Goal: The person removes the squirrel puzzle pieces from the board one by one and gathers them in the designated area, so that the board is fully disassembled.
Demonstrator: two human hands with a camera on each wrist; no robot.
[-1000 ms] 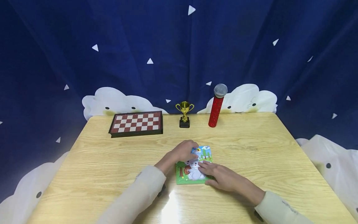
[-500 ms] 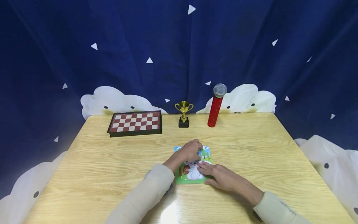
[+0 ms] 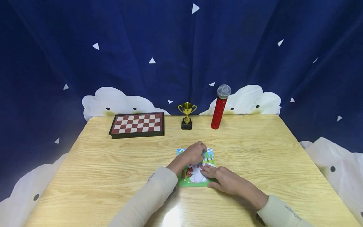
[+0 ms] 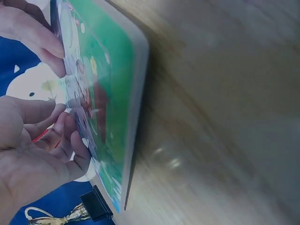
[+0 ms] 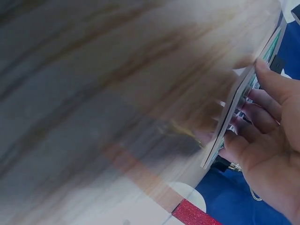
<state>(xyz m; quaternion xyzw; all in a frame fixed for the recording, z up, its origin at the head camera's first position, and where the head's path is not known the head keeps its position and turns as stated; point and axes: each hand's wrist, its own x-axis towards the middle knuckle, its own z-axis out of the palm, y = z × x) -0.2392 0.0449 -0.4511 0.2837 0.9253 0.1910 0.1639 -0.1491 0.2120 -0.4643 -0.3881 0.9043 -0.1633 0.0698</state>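
Note:
A square puzzle board (image 3: 198,178) with a cartoon animal picture and a green border lies on the table. Across its upper part reaches my left hand (image 3: 194,154), fingers bent, covering much of the sky area. In the left wrist view, the fingertips of the left hand (image 4: 51,136) bunch together right at the picture surface; I cannot tell whether they pinch a piece. My right hand (image 3: 224,179) rests on the lower right of the board with fairly straight fingers. In the right wrist view, its thumb (image 5: 268,77) lies at the board's edge (image 5: 225,115).
Toward the back of the wooden table (image 3: 255,151) stand a gold trophy cup (image 3: 187,108) on a black base and a red microphone (image 3: 219,112). A checkered board in a black case (image 3: 137,124) is at the back left. A dark blue curtain (image 3: 181,37) hangs behind.
My left hand has shifted slightly right over the puzzle board, baring its upper left corner and covering more of its upper middle. The right hand stays on the lower right.

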